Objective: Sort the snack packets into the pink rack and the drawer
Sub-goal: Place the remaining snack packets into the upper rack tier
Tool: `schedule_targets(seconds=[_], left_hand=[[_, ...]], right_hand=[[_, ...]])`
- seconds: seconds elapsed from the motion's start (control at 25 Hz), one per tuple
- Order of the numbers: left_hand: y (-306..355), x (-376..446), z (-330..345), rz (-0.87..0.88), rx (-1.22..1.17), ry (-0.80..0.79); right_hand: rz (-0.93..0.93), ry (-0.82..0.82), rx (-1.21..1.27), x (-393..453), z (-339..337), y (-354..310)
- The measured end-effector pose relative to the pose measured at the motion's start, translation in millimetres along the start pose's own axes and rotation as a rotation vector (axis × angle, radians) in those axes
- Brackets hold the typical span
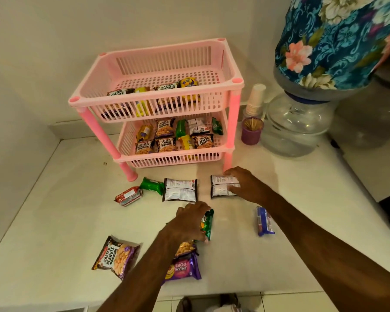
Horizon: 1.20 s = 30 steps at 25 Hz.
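The pink two-tier rack (232, 83) stands at the back of the white counter, with several snack packets on both shelves. My right hand (245, 184) rests on a face-down peanut packet (221, 186), its fingers closing around the packet's right edge. My left hand (189, 224) grips a green packet (208, 222) in the middle of the counter. Loose packets lie around: another face-down packet (180, 189), a green one (151, 185), a red one (128, 196), a blue one (264, 221), a salted peanuts packet (115, 256), a purple Jim Jam Pops packet (185, 267). No drawer is in view.
A purple cup of toothpicks (251, 131), a stack of paper cups (256, 99) and a water dispenser jar (295, 124) under a floral cover (338, 39) stand right of the rack. The counter's front edge (234, 293) runs near the bottom, with floor tiles below.
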<state>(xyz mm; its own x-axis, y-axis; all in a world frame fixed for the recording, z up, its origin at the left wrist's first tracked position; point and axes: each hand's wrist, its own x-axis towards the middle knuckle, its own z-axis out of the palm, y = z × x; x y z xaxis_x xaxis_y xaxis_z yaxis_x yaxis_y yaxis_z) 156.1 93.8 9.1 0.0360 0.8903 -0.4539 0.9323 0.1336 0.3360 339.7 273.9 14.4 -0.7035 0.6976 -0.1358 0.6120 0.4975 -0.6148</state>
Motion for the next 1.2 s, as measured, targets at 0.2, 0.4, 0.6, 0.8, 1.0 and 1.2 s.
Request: schedule_targets(seconds=[0.2,0.4,0.6,0.8,1.0,1.2], left_hand=[[6,-4,13,-0.035,0.067,-0.008],[11,-3,19,-0.054,0.084,0.086],[10,-1,23,-0.061,0.083,0.143],[11,2,5,-0.065,-0.034,0.272],[19,-6,-42,0.025,-0.106,0.536],[39,-23,-103,0.066,-0.147,0.701]], right_hand=[[0.034,-0.175,-0.250,3,13,12],[0.081,-0.144,-0.426,2,31,8],[0.123,-0.016,-0.566,5,40,4],[0.182,0.100,-0.326,12,32,-3],[-0.027,0.111,0.282,8,-7,-29],[-0.200,0.301,0.381,-9,-78,-69]])
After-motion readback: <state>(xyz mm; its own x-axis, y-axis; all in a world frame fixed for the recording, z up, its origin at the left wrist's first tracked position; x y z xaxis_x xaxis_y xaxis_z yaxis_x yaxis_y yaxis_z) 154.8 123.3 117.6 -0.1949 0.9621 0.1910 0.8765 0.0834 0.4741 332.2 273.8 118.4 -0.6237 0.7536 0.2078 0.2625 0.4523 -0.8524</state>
